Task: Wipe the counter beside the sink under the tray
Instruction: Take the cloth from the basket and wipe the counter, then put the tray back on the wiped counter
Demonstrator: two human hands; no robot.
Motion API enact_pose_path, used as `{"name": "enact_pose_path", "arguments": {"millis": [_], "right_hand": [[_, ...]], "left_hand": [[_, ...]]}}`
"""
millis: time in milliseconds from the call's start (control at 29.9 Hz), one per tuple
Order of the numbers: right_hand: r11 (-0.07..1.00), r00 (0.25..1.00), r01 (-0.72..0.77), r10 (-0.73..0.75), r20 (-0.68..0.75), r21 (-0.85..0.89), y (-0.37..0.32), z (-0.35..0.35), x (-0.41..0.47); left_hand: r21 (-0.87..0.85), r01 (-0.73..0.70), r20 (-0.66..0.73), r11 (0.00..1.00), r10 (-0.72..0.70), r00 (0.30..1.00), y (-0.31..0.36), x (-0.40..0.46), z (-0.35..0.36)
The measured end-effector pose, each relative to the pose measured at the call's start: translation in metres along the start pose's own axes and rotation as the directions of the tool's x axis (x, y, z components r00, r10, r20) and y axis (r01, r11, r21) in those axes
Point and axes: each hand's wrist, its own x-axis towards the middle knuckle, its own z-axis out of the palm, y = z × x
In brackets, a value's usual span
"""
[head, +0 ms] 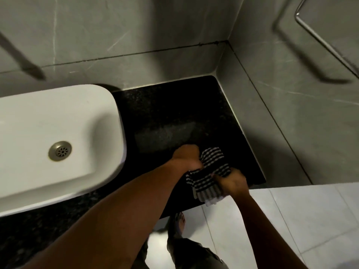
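A black speckled counter [174, 105] lies to the right of a white sink [58, 136]. Near the counter's front edge a black-and-white striped cloth [209, 171] is bunched up. My left hand [187, 157] grips the cloth's far left part. My right hand [232, 181] grips its near right part, at the counter's front edge. A pale dusty patch [165, 136] shows on the counter just behind the hands. No tray is in view.
Grey tiled walls [291, 113] close the counter at the back and right. A metal rail [320, 33] hangs on the right wall. The sink's drain [60, 151] is at left. Below the counter are pale floor tiles [291, 220] and my foot [178, 222].
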Motion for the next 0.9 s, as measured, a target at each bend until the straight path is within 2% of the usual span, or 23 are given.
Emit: {"name": "enact_pose_path", "arguments": {"millis": [100, 200, 267, 334, 401, 467, 534, 634, 668, 768, 902], "right_hand": [[0.993, 0.999, 0.032, -0.036, 0.032, 0.117, -0.003, -0.006, 0.0], [0.968, 0.989, 0.141, -0.147, 0.017, 0.206, -0.017, -0.017, -0.003], [0.92, 0.966, 0.219, -0.251, 0.06, 0.324, -0.036, -0.031, -0.009], [0.873, 0.929, 0.29, -0.355, 0.105, 0.391, -0.069, -0.044, -0.023], [0.795, 0.886, 0.293, -0.434, 0.161, 0.531, -0.101, -0.059, -0.031], [0.699, 0.798, 0.257, -0.543, 0.261, 0.667, -0.145, -0.062, -0.053], [0.583, 0.667, 0.183, -0.665, 0.335, 0.792, -0.203, -0.052, -0.091], [0.529, 0.519, 0.036, -0.735, 0.436, 0.848, -0.267, -0.021, -0.138], [0.545, 0.468, 0.017, -0.745, 0.475, 0.838, -0.292, 0.001, -0.157], [0.659, 0.253, 0.011, -0.73, 0.635, 0.752, -0.358, 0.082, -0.224], [0.798, 0.092, 0.101, -0.602, 0.793, 0.594, -0.423, 0.226, -0.325]], "left_hand": [[-0.144, -0.014, 0.095, 0.99, 0.028, 0.995, 0.003, 0.0, -0.012], [-0.34, -0.007, 0.153, 0.941, 0.063, 0.986, -0.005, -0.014, -0.038], [-0.391, -0.022, 0.105, 0.92, 0.069, 0.992, -0.013, -0.029, -0.058], [-0.443, -0.059, -0.012, 0.895, 0.06, 0.998, -0.028, -0.052, -0.081], [-0.541, -0.083, -0.095, 0.837, 0.037, 0.995, -0.037, -0.071, -0.105], [-0.702, -0.101, -0.132, 0.705, 0.01, 0.991, -0.06, -0.103, -0.138], [-0.832, -0.134, -0.152, 0.539, 0.011, 0.988, -0.098, -0.15, -0.173], [-0.908, -0.223, -0.24, 0.355, -0.006, 0.971, -0.156, -0.221, -0.207], [-0.914, -0.254, -0.283, 0.317, -0.05, 0.958, -0.186, -0.251, -0.215], [-0.908, -0.315, -0.38, 0.276, -0.23, 0.896, -0.277, -0.339, -0.216], [-0.921, -0.313, -0.388, 0.23, -0.568, 0.726, -0.394, -0.463, -0.177]]}}
